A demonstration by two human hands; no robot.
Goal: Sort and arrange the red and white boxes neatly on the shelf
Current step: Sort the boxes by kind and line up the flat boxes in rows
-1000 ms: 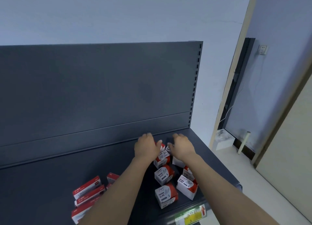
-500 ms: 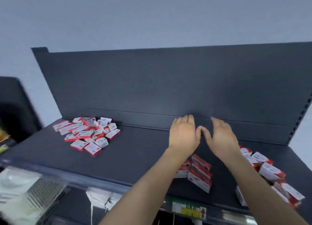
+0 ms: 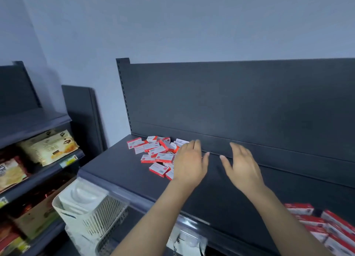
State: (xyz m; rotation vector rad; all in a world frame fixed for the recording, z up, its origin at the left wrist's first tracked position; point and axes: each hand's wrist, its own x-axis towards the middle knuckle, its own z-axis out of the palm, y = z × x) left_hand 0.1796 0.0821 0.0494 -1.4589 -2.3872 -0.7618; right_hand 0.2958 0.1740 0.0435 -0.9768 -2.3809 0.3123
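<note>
A loose heap of small red and white boxes [image 3: 156, 153] lies at the back left of the dark shelf [image 3: 119, 167]. My left hand [image 3: 189, 164] hovers open at the heap's right edge and covers a few boxes. My right hand [image 3: 241, 166] is open above bare shelf, a hand's width to the right, holding nothing. A second group of red and white boxes [image 3: 324, 225] lies in rows at the front right, cut off by the frame edge.
The shelf's dark back panel [image 3: 240, 105] rises behind the hands. To the left stands another shelving unit with snack packets [image 3: 50, 147]. A white plastic basket [image 3: 92, 207] sits below the shelf's front left edge.
The view has swung left from the shelf's right end to its left end. Both hands moved with it, away from the right-hand boxes, and now reach the left heap.
</note>
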